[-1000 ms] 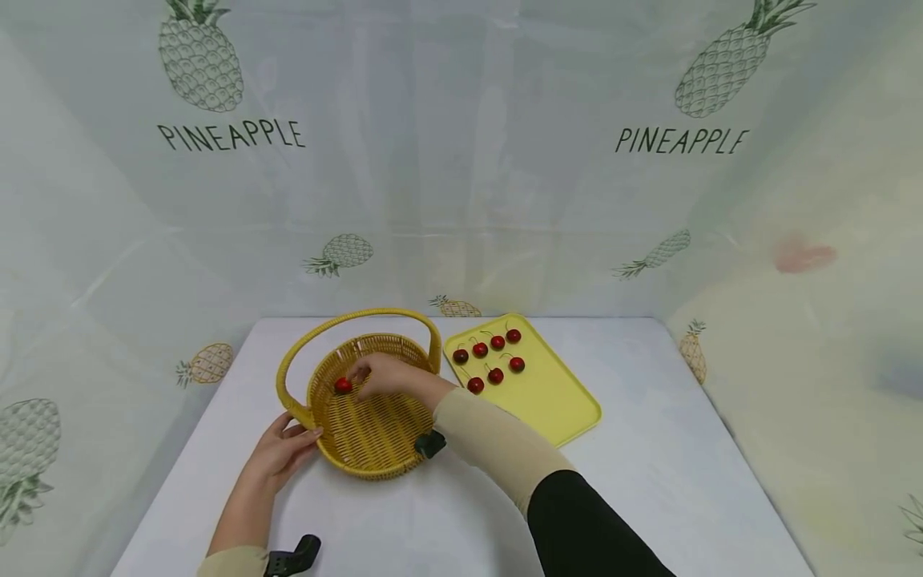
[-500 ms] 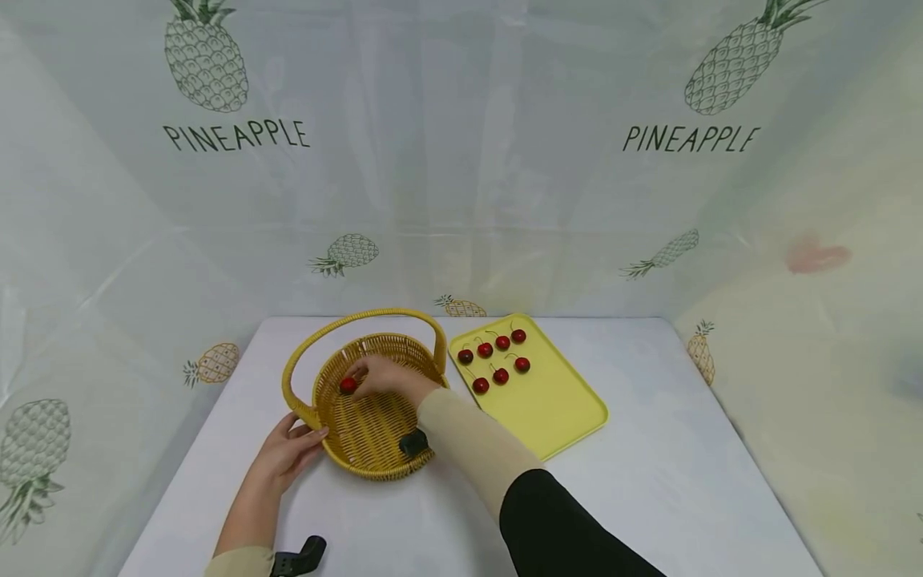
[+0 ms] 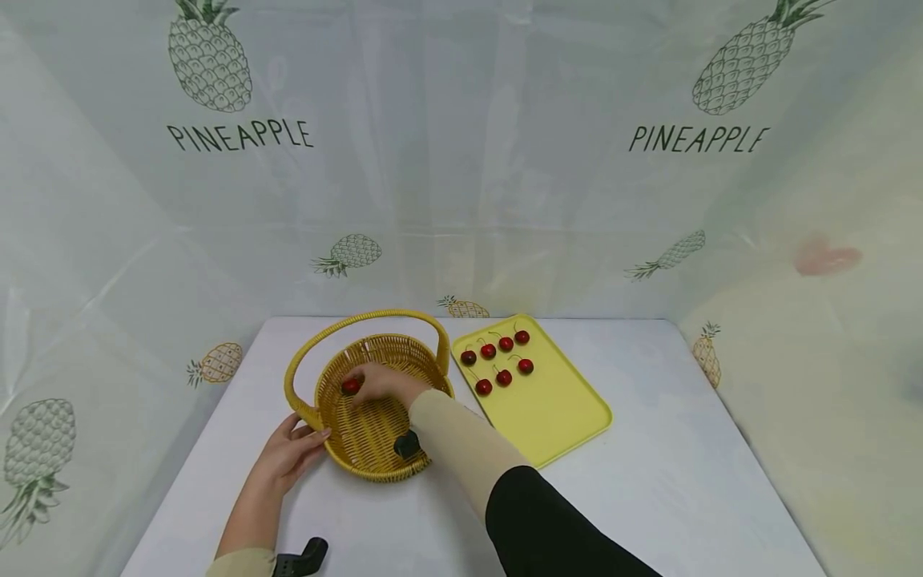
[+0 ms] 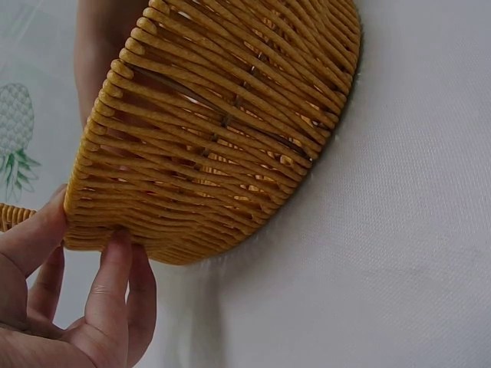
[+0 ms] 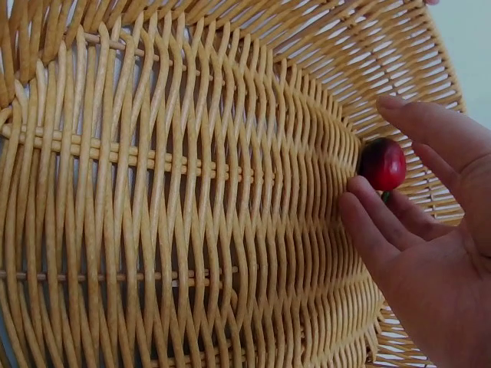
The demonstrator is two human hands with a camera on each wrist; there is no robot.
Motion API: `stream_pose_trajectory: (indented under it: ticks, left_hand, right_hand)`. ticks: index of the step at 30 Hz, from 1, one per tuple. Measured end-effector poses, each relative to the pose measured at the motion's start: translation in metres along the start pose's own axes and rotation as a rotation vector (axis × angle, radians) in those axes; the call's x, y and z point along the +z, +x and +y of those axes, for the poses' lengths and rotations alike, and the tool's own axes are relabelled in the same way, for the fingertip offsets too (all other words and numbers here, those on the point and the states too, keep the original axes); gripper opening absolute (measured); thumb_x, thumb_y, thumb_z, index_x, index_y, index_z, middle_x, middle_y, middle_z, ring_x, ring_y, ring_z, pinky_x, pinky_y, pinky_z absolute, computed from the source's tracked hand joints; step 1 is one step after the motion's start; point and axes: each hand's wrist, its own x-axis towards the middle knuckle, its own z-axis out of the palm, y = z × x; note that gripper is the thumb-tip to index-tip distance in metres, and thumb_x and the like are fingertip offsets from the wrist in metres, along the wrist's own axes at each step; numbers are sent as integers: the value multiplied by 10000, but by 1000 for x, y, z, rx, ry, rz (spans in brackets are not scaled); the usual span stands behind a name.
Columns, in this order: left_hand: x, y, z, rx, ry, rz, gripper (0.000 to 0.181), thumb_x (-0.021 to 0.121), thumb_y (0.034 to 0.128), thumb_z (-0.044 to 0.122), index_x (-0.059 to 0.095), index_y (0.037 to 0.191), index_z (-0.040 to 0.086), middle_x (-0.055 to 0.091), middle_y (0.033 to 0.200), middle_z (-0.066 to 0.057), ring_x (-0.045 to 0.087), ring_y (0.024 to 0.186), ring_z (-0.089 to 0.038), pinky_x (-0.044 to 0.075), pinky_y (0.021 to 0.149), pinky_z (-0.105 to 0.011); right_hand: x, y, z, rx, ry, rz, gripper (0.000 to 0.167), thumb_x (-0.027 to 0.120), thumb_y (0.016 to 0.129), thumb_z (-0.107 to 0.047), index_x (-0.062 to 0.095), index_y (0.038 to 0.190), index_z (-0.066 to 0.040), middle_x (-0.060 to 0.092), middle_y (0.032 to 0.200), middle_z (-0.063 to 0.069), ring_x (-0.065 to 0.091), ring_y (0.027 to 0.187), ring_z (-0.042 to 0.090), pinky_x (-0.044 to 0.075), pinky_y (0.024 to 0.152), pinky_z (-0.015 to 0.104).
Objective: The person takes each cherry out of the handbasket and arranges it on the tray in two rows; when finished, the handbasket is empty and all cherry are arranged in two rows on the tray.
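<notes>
My left hand pinches the near left rim of a yellow-brown wicker basket by its tall arched handle. The left wrist view shows the thumb and fingers on either side of the basket's woven wall. Inside the basket, my right hand reaches to the left side. A dark red cherry lies low against the woven wall there, between the thumb and the fingers of my right hand. A gap shows between thumb tip and cherry; whether the other fingertips touch it is hard to tell.
A yellow tray lies to the right of the basket, with several stemmed cherries in two rows on its left part. Both stand on a white table. Behind hangs a pale sheet printed with pineapples.
My right hand has shifted left inside the basket, closer over the cherry. The left hand keeps its hold on the rim. The whole view has drifted slightly.
</notes>
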Motion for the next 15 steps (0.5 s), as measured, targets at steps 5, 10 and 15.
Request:
stream_pose_trajectory:
  ticks: [5,10,15]
  left_hand:
    - [0,1,-1,5,-3,6,833,591,939,-48,46,1561,57,212,1491,-316,630,943,-108,537,875,-280]
    - [-1,2,-1,12,-8,5,827,584,937,-61,49,1558,50,212,1487,-320,630,940,-110,538,876,-289]
    - [-1,2,-2,14,-1,12,816,582,934,-68,64,1554,42,221,1481,-317,631,945,-115,538,875,-289]
  right_hand:
    - [4,3,2,-5,-10,-21,589,810,806,-158,590,1352,-179,571,1299,-13,536,1135,110,474,880,218]
    - [5,3,2,-4,-28,-34,595,805,809,-136,581,1360,-163,571,1307,-4,538,1142,113,470,888,208]
    - [4,0,1,1,-9,-37,536,810,799,-82,629,1301,-131,614,1228,-1,570,1058,102,487,834,192]
